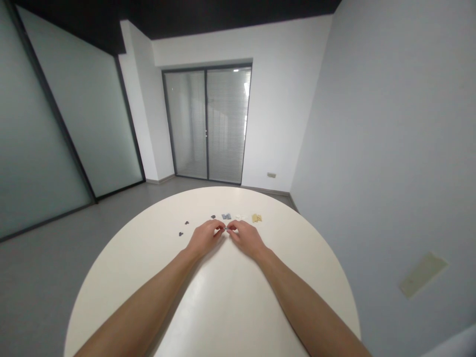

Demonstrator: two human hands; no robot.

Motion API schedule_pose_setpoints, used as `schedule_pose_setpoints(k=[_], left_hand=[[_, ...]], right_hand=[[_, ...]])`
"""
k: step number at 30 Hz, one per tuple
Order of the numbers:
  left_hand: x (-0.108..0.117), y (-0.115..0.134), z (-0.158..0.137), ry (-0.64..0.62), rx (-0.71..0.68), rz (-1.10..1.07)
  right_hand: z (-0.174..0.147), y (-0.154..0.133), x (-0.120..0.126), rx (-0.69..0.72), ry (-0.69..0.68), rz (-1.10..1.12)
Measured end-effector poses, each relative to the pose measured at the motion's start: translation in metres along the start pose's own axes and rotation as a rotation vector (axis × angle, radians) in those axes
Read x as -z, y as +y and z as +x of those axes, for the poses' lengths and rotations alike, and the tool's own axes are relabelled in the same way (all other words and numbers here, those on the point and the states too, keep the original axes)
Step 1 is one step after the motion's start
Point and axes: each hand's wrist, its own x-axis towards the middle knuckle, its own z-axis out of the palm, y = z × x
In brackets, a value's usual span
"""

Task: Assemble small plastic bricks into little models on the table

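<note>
Above the middle of a round cream table point(208, 307), my left hand point(206, 237) and my right hand point(246, 237) meet fingertip to fingertip. Both are closed in a pinch on one small dark grey piece point(225, 228), too small to name and mostly covered by the fingers. Just beyond the fingertips lies a little group of blue-grey pieces point(226, 216). A pile of yellow pieces point(256, 217) is past my right hand, with whitish pieces point(241, 216) beside it. A small black piece point(213, 216) lies beyond my left hand.
Left of my left hand are two more small dark pieces, a farther one point(187, 222) and a nearer one point(181, 234). Behind the table stands a glass double door point(207, 124) with blinds. A white wall point(390, 148) rises on the right, frosted glass panels point(78, 109) on the left.
</note>
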Motion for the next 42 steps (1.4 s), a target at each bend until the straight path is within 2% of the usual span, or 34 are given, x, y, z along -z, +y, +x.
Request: schedule_pose_setpoints(k=[21,42], left_hand=[[0.0037,0.0049,-0.0006,-0.014,0.035,0.001],[0.001,0.0018,-0.0016,-0.033,0.005,-0.007]], right_hand=[[-0.0003,0.0003,-0.0002,-0.015,0.026,-0.017],[-0.0012,-0.001,0.0008,0.012,0.027,-0.003]])
